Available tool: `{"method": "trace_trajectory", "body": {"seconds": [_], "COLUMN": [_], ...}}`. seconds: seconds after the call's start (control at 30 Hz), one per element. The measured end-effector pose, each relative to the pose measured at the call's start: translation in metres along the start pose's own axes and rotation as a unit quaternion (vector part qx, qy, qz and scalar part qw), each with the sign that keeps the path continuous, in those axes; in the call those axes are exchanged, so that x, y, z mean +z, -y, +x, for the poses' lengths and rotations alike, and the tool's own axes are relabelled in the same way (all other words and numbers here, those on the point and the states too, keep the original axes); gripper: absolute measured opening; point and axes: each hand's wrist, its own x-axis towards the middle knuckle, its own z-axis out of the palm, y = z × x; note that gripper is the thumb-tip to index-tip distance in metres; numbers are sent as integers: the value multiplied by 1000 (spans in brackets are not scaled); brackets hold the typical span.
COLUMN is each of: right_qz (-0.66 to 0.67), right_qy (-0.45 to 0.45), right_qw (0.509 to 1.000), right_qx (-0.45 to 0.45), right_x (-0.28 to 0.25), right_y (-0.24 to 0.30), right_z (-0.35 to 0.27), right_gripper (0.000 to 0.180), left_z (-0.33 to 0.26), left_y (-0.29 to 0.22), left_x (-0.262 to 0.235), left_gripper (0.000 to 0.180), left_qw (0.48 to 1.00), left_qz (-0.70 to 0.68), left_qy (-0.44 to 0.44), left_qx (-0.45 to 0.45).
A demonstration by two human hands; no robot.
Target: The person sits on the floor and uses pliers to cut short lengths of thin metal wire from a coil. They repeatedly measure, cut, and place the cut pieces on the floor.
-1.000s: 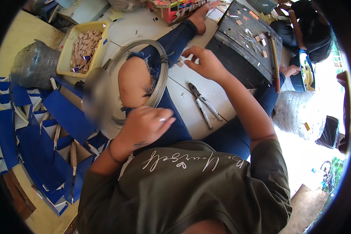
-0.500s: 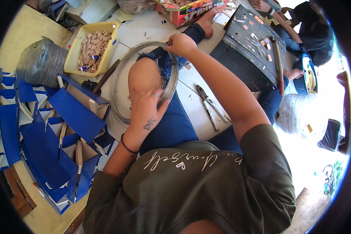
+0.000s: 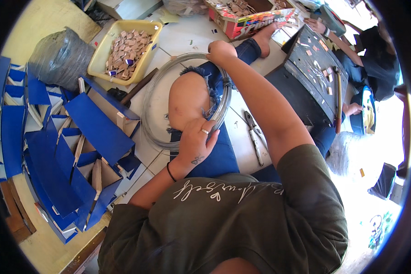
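A large coil of silvery wire (image 3: 147,102) rests around my bent, bare knee, which shows through torn jeans. At the coil's far right edge my right hand (image 3: 221,51) is closed on the wire strands. My left hand (image 3: 195,141), with a ring on one finger, grips the near right part of the coil beside the knee, its fingertips partly hidden. A dark tie binds the strands at the coil's right side. Pliers with white handles (image 3: 255,139) lie on the tiles to the right of my leg.
Blue boxes (image 3: 100,125) crowd the left. Behind them are a wrapped roll (image 3: 61,59) and a yellow basin (image 3: 93,68) of small brown pieces. At right stand a black bench (image 3: 301,68) with a hammer (image 3: 338,100) and a co-worker (image 3: 374,64). A printed carton (image 3: 246,25) sits at the back.
The whole view has shifted, so most things sit further right in the picture. Both hands stay on the coil, my left thumb now nearer its strands.
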Motion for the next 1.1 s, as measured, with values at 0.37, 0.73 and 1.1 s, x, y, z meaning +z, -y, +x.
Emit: {"method": "trace_trajectory", "body": {"seconds": [0.37,0.73,1.1], "right_qz": [147,225,275], "right_qy": [-208,-224,-227], "right_qw": [963,944,932], "right_qx": [-89,-93,-73], "right_x": [-3,-13,-3], "right_y": [-29,-46,-63], "right_z": [-19,-33,-56], "right_gripper": [34,28,29], "left_z": [-39,-77,-60], "left_y": [101,100,134], "left_x": [-86,-65,-58], "left_gripper": [24,27,27], "left_qw": [921,893,859], "left_qz": [271,305,275], "left_qy": [-70,-18,56], "left_qx": [-270,-331,-427]}}
